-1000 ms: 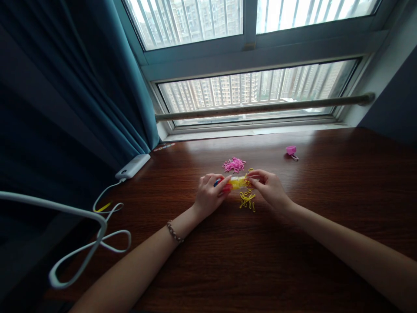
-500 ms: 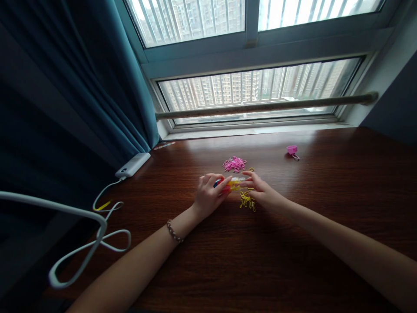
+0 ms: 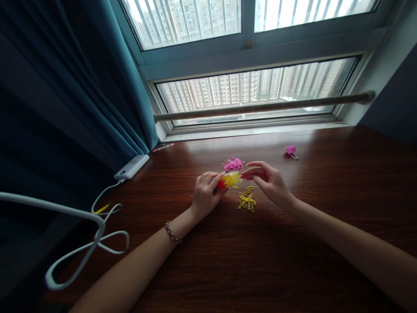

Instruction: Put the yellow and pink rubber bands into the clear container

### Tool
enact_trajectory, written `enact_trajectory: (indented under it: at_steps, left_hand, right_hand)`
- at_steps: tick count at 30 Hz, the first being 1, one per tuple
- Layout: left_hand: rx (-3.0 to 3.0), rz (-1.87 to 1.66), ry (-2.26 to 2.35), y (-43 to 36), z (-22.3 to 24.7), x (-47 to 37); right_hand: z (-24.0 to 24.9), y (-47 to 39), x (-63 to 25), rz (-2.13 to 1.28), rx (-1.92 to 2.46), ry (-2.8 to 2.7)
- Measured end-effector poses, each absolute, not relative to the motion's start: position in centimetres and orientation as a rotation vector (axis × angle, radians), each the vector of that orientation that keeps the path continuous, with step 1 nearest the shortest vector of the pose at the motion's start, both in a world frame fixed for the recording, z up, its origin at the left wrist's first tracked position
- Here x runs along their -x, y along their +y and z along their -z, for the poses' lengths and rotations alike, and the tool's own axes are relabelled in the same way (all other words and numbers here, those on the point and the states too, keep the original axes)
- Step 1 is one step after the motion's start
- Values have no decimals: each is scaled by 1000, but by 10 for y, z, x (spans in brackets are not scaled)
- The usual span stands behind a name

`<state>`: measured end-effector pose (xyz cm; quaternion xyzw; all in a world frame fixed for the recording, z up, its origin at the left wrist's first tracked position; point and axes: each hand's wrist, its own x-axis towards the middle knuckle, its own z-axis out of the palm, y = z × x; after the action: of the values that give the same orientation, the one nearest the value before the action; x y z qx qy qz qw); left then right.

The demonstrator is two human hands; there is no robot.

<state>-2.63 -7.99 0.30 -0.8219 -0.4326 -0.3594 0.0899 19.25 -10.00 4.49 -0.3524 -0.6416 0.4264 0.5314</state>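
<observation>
My left hand [image 3: 206, 191] is closed around a small clear container [image 3: 232, 178] packed with yellow and red pieces, with some dark blue near my fingers. The container lies tilted, its yellow end toward the right. Just beside that end is my right hand [image 3: 269, 180], fingers bent and apart, with nothing visible in them. Below the container lies a loose pile of yellow loop-shaped clips [image 3: 246, 202], with a few single ones above it. A heap of pink loop-shaped clips [image 3: 233, 164] sits behind the container.
On the dark wooden table, a pink ring-like piece with a loop [image 3: 290, 150] lies at the back right. A white power bank [image 3: 132, 167] with a white cable [image 3: 112, 234] is at the left, by the blue curtain [image 3: 130, 108]. A window with a rail [image 3: 260, 107] stands behind.
My right hand has drawn back slightly to the right and its fingers have lifted off the yellow clips. The container has turned, showing more of its yellow end.
</observation>
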Motion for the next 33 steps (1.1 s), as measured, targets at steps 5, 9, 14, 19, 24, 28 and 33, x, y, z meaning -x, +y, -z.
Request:
enact_trajectory:
  at_steps: [5, 9, 14, 19, 24, 28, 33]
  left_hand:
    - [2435, 1282, -1338, -80, -2, 28]
    - [2441, 1566, -1535, -81, 1, 29]
    - [2455, 1958, -1583, -79, 2, 27]
    - [2430, 2019, -1610, -77, 2, 27]
    - [2483, 1820, -1636, -78, 3, 27]
    - [2512, 1718, -1599, -79, 1, 28]
    - [2602, 1712, -1557, -83, -3, 28]
  right_hand:
    - [-31, -81, -207, -705, 1012, -1649]
    - [-1, -52, -218, -360, 1305, -2038]
    - [9, -51, -214, -357, 1244, -2365]
    - [-10, -79, -199, -615, 799, -2392]
    - [-9, -68, -178, -553, 762, -2371]
    - [-4, -60, -167, -519, 720, -2519]
    - [-13, -80, -180, -587, 696, -2346]
